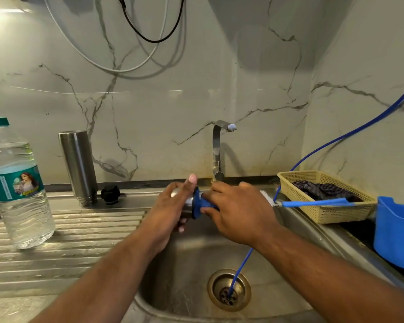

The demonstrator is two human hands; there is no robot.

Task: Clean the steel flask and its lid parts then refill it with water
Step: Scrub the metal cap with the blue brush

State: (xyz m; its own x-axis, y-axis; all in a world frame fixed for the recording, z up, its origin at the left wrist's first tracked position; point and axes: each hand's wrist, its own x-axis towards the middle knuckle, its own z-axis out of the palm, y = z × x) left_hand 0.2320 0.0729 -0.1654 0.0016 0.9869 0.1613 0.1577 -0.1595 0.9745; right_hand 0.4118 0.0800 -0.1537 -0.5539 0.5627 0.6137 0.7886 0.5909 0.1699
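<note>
Over sink (184, 271): left hand (173, 207) grips steel cap (188, 202), thumb up; right hand (239, 212) holds blue scrubber (203, 202) pressed against cap's open end; steel flask (78, 166) stands mouth down on drainboard (79, 241), black stopper (110, 194) just beside it; water bottle (16, 190) upright at far left; tap (217, 150) behind my hands; blue tube (240, 266) runs down into drain (229, 290); basket (324, 213) with dark cloth (322, 191) at right, blue container (394, 229) beside it.
</note>
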